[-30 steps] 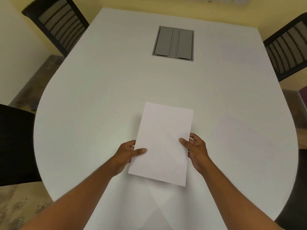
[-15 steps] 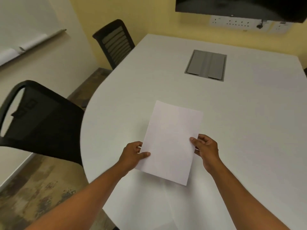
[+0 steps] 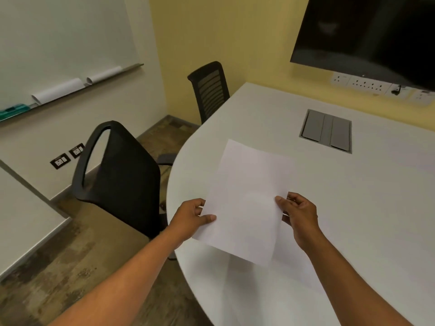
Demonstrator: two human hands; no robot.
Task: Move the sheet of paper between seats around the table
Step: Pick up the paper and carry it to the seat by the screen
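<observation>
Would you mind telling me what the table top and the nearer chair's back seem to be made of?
The table top looks like matte white laminate or painted board: smooth, even, with only soft reflections; which one is unclear. The nearer chair's back seems to be black fabric or mesh inside a smooth black frame, probably plastic, since the frame catches faint highlights while the panel stays dull.

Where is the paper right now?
In the head view, the sheet of paper is held between the left hand and right hand, above the white table's near-left edge.
</observation>
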